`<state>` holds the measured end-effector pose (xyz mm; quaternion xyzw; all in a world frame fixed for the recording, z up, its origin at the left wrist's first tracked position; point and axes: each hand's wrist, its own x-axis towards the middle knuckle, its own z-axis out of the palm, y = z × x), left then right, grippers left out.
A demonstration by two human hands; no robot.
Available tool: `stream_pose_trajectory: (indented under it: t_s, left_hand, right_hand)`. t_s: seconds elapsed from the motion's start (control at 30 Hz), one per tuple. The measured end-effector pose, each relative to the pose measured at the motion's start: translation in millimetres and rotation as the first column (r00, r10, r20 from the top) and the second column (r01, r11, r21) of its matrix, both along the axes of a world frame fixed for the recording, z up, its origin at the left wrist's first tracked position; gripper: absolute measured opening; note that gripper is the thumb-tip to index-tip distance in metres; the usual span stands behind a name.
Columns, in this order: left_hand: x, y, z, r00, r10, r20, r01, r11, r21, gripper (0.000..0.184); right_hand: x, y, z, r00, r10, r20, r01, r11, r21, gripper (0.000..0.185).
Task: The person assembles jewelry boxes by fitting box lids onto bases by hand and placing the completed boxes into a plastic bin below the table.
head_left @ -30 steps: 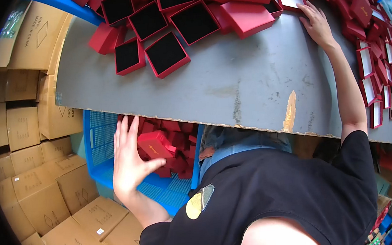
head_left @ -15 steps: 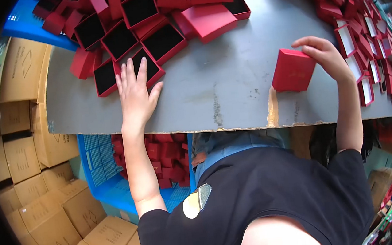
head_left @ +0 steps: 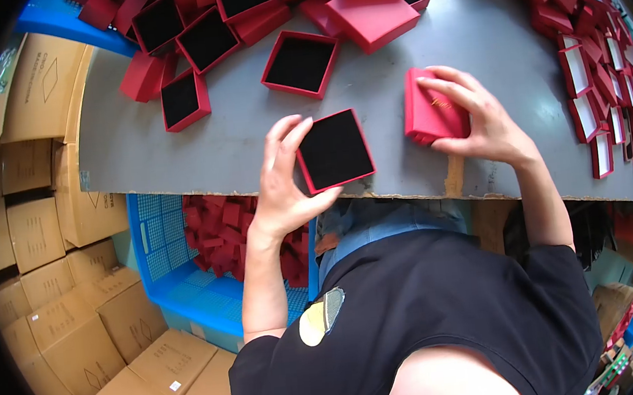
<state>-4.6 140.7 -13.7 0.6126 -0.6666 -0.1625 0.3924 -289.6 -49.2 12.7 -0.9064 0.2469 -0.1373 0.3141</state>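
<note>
Hands apart at a grey tabletop (head_left: 228, 145), each grasping red packaging.
From left, a blue crate (head_left: 161, 231) sits below; the left hand (head_left: 284, 179) grips an open, black-lined box (head_left: 335, 151) near the table's front edge; the right hand (head_left: 484, 118) clasps a gold-lettered red lid (head_left: 429, 114), near white-lined pieces (head_left: 585, 118).

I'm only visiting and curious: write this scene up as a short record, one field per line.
Left hand: grips an open red box, black inside
Right hand: grips a red box piece with gold lettering
Contact: the two pieces are apart
Surface: grey table, worn near edge
Beyond hands: more open red boxes
Below table edge: blue basket holding small red pieces
Far left: stacked cardboard cartons
</note>
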Motion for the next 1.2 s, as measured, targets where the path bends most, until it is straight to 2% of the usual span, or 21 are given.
stream_pose_trajectory:
  t_s: [0.03, 0.1, 0.13, 0.17, 0.23, 0.37, 0.43, 0.47, 0.57, 0.6, 0.7, 0.73, 0.83, 0.87, 0.9, 0.97, 1.0, 1.03, 1.13, 1.17, 1.2]
  left_hand:
    - [-4.9, -3.1, -7.0, 0.997, -0.004, -0.073, 0.002, 1.000, -0.029, 0.100]
    - [-20.3, -13.9, -23.3, 0.976, -0.028, -0.217, 0.007, 0.995, -0.098, 0.108]
    - [-27.9, -18.3, -27.0, 0.957, -0.066, -0.282, 0.038, 0.994, -0.104, 0.117]
    - [-33.9, -22.9, -30.3, 0.945, -0.086, -0.316, 0.051, 0.992, -0.116, 0.121]
    - [-38.7, -30.1, -32.3, 0.968, -0.084, -0.237, 0.041, 0.983, -0.180, 0.123]
    - [-38.2, -29.0, -28.6, 0.989, -0.070, -0.132, 0.044, 0.981, -0.189, 0.123]
    - [-38.7, -28.0, -32.1, 0.989, -0.078, -0.125, 0.054, 0.981, -0.185, 0.123]
    - [-39.6, -26.4, -30.5, 0.989, -0.083, -0.123, 0.071, 0.992, -0.100, 0.125]
    - [-34.7, -24.6, -13.6, 0.989, -0.144, -0.028, 0.144, 0.989, -0.020, 0.126]
    - [-34.4, -26.2, -11.9, 0.992, -0.127, 0.023, 0.128, 0.990, -0.066, 0.129]
    - [-30.6, -32.0, -15.1, 0.983, -0.178, -0.042, 0.177, 0.984, -0.025, 0.127]
    - [-31.3, -33.8, -15.5, 0.979, -0.190, -0.076, 0.188, 0.982, -0.028, 0.123]
    - [-30.3, -27.1, -10.7, 0.991, -0.130, -0.036, 0.131, 0.991, 0.031, 0.118]
    - [-29.3, -18.6, -3.2, 0.996, -0.090, 0.003, 0.090, 0.995, 0.032, 0.113]
    - [-26.8, -6.9, 5.8, 0.998, -0.053, 0.043, 0.052, 0.998, 0.022, 0.108]
    - [-4.3, 29.4, 14.1, 0.980, 0.070, 0.186, -0.095, 0.988, 0.125, 0.103]
    - [4.7, 48.1, 27.6, 0.964, 0.145, 0.223, -0.193, 0.958, 0.214, 0.103]
    - [17.2, 69.2, 37.0, 0.913, 0.179, 0.367, -0.295, 0.910, 0.291, 0.105]
    - [45.1, 124.5, 41.1, 0.713, 0.275, 0.644, -0.584, 0.742, 0.330, 0.114]
    - [48.4, 133.3, 46.4, 0.688, 0.302, 0.660, -0.661, 0.636, 0.398, 0.121]
    - [52.3, 139.1, 45.2, 0.651, 0.339, 0.679, -0.714, 0.578, 0.395, 0.128]
  right_hand:
    - [8.7, 3.7, 1.2, 0.992, 0.080, 0.102, -0.094, 0.986, 0.139, 0.085]
    - [30.7, 14.2, -2.5, 0.969, 0.170, 0.181, -0.194, 0.973, 0.126, 0.084]
    - [40.6, 19.3, -7.5, 0.965, 0.198, 0.174, -0.207, 0.978, 0.036, 0.083]
    - [49.7, 23.5, -8.0, 0.957, 0.226, 0.181, -0.236, 0.971, 0.035, 0.083]
    - [60.7, 32.5, -5.0, 0.953, 0.266, 0.145, -0.257, 0.963, -0.079, 0.081]
    - [61.5, 39.8, 2.8, 0.943, 0.318, 0.101, -0.297, 0.937, -0.183, 0.080]
    - [61.1, 44.4, 3.8, 0.949, 0.305, 0.080, -0.289, 0.943, -0.167, 0.080]
    - [61.4, 42.5, 1.9, 0.948, 0.309, 0.074, -0.295, 0.943, -0.154, 0.079]
    - [62.0, 42.5, -2.8, 0.948, 0.317, 0.014, -0.309, 0.934, -0.177, 0.078]
    - [62.5, 43.0, -3.6, 0.948, 0.318, -0.011, -0.314, 0.929, -0.196, 0.078]
    - [61.6, 41.1, -3.6, 0.945, 0.328, -0.016, -0.324, 0.923, -0.207, 0.077]
    - [61.5, 40.3, -7.2, 0.943, 0.331, -0.016, -0.328, 0.923, -0.204, 0.075]
    - [62.4, 29.7, -2.7, 0.911, 0.410, 0.056, -0.400, 0.907, -0.135, 0.074]
    - [62.6, 25.9, 4.0, 0.904, 0.398, 0.155, -0.405, 0.914, 0.016, 0.073]
    - [63.4, 18.4, 9.7, 0.895, 0.377, 0.240, -0.386, 0.922, -0.009, 0.071]
    - [62.7, -5.8, 30.1, 0.905, 0.250, 0.344, -0.269, 0.963, 0.009, 0.049]
    - [62.7, -21.9, 31.5, 0.906, 0.186, 0.381, -0.155, 0.982, -0.111, 0.039]
    - [62.6, -40.4, 32.2, 0.897, 0.124, 0.425, -0.028, 0.974, -0.226, 0.029]
    - [51.4, -92.8, 20.5, 0.886, -0.185, 0.425, 0.314, 0.914, -0.258, 0.019]
    - [43.3, -110.2, 11.4, 0.878, -0.268, 0.397, 0.397, 0.870, -0.291, 0.019]
    - [33.4, -125.2, 3.1, 0.874, -0.362, 0.325, 0.455, 0.845, -0.282, 0.020]
